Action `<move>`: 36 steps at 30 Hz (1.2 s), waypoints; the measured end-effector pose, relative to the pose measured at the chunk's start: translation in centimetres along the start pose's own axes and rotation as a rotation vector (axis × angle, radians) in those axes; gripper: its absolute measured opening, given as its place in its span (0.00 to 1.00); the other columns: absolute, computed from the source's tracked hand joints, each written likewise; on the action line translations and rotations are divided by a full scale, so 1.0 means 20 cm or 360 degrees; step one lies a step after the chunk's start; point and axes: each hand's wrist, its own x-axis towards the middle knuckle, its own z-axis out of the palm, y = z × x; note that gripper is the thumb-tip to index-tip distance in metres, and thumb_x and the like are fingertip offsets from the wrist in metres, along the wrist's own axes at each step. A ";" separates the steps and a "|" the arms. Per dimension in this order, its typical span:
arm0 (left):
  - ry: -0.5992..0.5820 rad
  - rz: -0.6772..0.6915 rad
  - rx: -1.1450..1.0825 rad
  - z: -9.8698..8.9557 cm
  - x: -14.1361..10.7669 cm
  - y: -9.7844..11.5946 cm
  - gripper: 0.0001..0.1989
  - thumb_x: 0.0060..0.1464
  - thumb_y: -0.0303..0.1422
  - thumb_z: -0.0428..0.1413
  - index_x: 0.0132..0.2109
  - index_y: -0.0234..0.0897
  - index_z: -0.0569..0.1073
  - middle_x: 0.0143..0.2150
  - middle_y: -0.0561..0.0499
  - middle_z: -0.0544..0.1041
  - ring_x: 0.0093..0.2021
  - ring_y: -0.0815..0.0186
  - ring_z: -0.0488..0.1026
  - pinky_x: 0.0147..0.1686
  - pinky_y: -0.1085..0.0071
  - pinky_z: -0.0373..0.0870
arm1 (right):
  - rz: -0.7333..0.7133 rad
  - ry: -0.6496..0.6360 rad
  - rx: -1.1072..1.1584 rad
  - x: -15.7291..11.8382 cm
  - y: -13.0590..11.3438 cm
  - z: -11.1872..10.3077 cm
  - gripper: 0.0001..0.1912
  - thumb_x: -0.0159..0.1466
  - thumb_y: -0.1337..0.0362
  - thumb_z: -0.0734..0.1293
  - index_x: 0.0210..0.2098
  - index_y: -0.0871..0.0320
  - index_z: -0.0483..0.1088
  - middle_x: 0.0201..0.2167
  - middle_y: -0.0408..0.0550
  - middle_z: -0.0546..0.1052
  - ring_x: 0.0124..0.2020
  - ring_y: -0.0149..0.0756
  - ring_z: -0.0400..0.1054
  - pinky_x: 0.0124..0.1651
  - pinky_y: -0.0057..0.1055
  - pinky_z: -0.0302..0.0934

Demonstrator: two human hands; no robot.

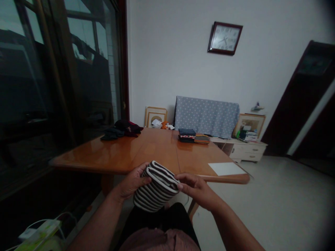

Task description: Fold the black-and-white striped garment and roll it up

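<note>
A folded black-and-white striped garment (154,191) is held up in front of me, near the table's front edge and above my lap. Its folded layers show along the top. My left hand (134,181) grips the left side, thumb on the near face and the other fingers partly hidden behind it. At the right corner, my right hand (195,188) pinches the cloth between thumb and fingers.
On the wooden table (154,146) lie dark crumpled clothes (123,129) at the far left, folded clothes (187,136) in stacks at the back, and a white paper sheet (226,169) at the right. A low white cabinet (248,151) stands beyond.
</note>
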 end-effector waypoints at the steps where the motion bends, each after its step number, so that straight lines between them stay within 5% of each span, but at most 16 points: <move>1: 0.0015 0.0015 -0.0041 -0.01 -0.01 0.00 0.31 0.51 0.33 0.68 0.61 0.41 0.68 0.57 0.43 0.76 0.57 0.52 0.73 0.59 0.56 0.65 | -0.0004 0.0038 0.0095 -0.01 0.01 -0.01 0.24 0.64 0.50 0.69 0.56 0.52 0.70 0.52 0.50 0.77 0.53 0.43 0.72 0.56 0.43 0.65; 4: 0.0052 0.0050 -0.0132 -0.03 -0.02 0.00 0.33 0.50 0.33 0.69 0.61 0.41 0.67 0.58 0.42 0.76 0.58 0.51 0.73 0.60 0.56 0.64 | 0.0034 0.0067 0.0012 -0.02 0.02 -0.01 0.41 0.59 0.51 0.75 0.66 0.50 0.59 0.60 0.55 0.72 0.60 0.47 0.67 0.61 0.50 0.61; 7: 0.0053 0.0054 -0.0165 -0.02 -0.02 0.00 0.35 0.49 0.33 0.70 0.62 0.42 0.67 0.58 0.42 0.75 0.60 0.50 0.72 0.61 0.55 0.63 | 0.0020 0.0024 -0.0210 -0.01 0.01 0.04 0.47 0.53 0.52 0.79 0.67 0.53 0.59 0.61 0.56 0.71 0.60 0.49 0.67 0.61 0.49 0.61; 14: 0.0037 0.0070 -0.0165 0.03 -0.01 -0.03 0.32 0.49 0.35 0.69 0.60 0.42 0.68 0.57 0.43 0.76 0.58 0.51 0.73 0.59 0.57 0.65 | -0.0113 0.0255 -0.0373 0.04 -0.04 0.13 0.18 0.63 0.51 0.71 0.48 0.54 0.75 0.41 0.46 0.80 0.43 0.40 0.73 0.46 0.34 0.66; 19: 0.0089 0.0086 -0.0159 0.06 -0.01 -0.02 0.30 0.49 0.34 0.69 0.58 0.41 0.70 0.55 0.44 0.77 0.57 0.53 0.73 0.59 0.58 0.64 | -0.0135 0.0268 -0.0285 0.04 0.02 0.11 0.14 0.66 0.52 0.68 0.40 0.56 0.75 0.34 0.43 0.78 0.37 0.36 0.72 0.41 0.31 0.65; 23: 0.0080 0.0031 -0.0042 0.08 -0.01 -0.01 0.29 0.50 0.34 0.69 0.58 0.41 0.70 0.56 0.44 0.76 0.57 0.54 0.72 0.59 0.58 0.63 | -0.0088 0.0196 -0.0272 0.02 0.05 0.10 0.16 0.66 0.51 0.68 0.45 0.56 0.73 0.38 0.46 0.78 0.40 0.38 0.72 0.44 0.34 0.66; 29: 0.0048 0.0004 0.0217 0.11 -0.01 -0.01 0.27 0.52 0.34 0.68 0.57 0.39 0.70 0.55 0.44 0.75 0.56 0.55 0.72 0.57 0.58 0.65 | -0.0138 0.0346 -0.0488 0.00 0.04 0.12 0.38 0.61 0.52 0.73 0.66 0.49 0.59 0.63 0.53 0.67 0.61 0.47 0.64 0.62 0.47 0.60; 36: -0.0006 0.0014 0.0343 0.12 0.00 -0.02 0.29 0.50 0.34 0.68 0.57 0.38 0.69 0.54 0.45 0.75 0.54 0.57 0.72 0.57 0.59 0.64 | -0.0456 0.0516 -0.0647 0.07 0.03 0.15 0.12 0.66 0.59 0.68 0.49 0.50 0.74 0.56 0.51 0.73 0.59 0.43 0.66 0.63 0.45 0.59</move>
